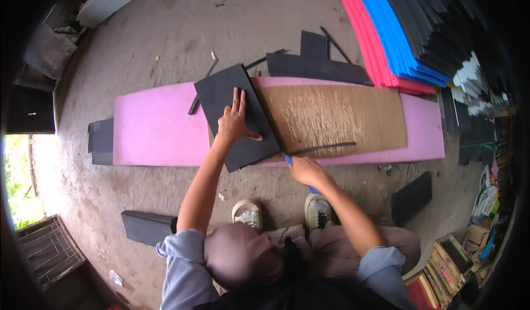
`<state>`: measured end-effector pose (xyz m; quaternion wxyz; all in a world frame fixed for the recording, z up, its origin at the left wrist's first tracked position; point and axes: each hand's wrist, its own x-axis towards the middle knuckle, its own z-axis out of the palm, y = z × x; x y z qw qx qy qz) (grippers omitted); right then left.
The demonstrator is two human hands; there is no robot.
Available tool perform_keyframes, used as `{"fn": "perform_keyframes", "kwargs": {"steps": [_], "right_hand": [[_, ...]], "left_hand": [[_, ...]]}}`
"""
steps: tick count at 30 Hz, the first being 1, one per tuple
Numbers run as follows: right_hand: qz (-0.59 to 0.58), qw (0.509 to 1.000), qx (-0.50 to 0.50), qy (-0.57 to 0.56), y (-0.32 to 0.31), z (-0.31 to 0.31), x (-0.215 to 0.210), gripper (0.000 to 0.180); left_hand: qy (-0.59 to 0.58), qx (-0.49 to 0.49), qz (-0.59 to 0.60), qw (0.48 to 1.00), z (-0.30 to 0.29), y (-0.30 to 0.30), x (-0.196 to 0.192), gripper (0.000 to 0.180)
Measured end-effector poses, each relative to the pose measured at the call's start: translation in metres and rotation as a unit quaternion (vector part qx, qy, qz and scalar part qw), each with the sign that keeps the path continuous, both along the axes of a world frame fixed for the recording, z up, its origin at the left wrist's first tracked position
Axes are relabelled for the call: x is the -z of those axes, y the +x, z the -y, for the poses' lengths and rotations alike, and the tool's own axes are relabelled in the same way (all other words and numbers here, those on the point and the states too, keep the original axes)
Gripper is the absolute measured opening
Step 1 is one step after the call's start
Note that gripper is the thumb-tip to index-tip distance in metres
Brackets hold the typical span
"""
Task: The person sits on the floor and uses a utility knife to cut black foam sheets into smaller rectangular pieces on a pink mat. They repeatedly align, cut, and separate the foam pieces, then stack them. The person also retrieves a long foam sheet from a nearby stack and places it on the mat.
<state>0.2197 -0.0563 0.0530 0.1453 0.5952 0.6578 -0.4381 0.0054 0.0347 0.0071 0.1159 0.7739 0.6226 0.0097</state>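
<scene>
My left hand (232,123) lies spread on a black foam sheet (251,108), fingers stretched and thumb out to the right. The sheet is tilted across a scored brown board (342,111), which rests on a long pink foam sheet (154,125). In my right hand (310,172) is a knife with a blue handle (289,159), closed in the fingers. Its front end is at the black sheet's lower right edge; the blade is too small to make out clearly. A thin black strip (331,146) lies on the board just beyond my right hand.
Black offcuts (314,56) lie beyond the pink sheet. Stacks of red, blue (386,28) and black foam sheets stand at the far right. A black block (146,226) is near left, a black piece (411,198) near right. Wooden crates (441,268) stand at lower right.
</scene>
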Motion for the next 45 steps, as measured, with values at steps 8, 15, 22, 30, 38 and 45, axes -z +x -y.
{"fn": "perform_keyframes", "kwargs": {"steps": [8, 15, 22, 30, 38, 45], "right_hand": [[-0.013, 0.959, 0.017, 0.283, -0.065, -0.169, -0.004, 0.029], [-0.015, 0.948, 0.018, 0.316, -0.118, -0.209, 0.043, 0.027], [0.000, 0.966, -0.007, 0.258, -0.129, -0.224, 0.039, 0.022], [0.077, 0.997, -0.005, 0.027, -0.126, -0.219, 0.010, 0.023], [0.036, 0.991, -0.010, 0.130, -0.045, -0.036, 0.016, 0.023], [0.050, 0.995, -0.007, 0.082, -0.017, 0.000, -0.002, 0.026]], "left_hand": [[0.017, -0.010, 0.014, 1.000, 0.001, 0.003, -0.008, 0.140], [-0.019, -0.031, 0.026, 0.999, 0.000, -0.002, -0.011, 0.141], [-0.033, -0.042, 0.035, 0.998, 0.001, -0.003, -0.012, 0.141], [-0.071, -0.054, 0.044, 0.995, 0.000, 0.002, -0.023, 0.137], [-0.027, -0.054, 0.028, 0.998, 0.008, -0.001, -0.010, 0.140], [0.015, -0.042, 0.038, 0.998, 0.009, 0.002, -0.006, 0.134]]}}
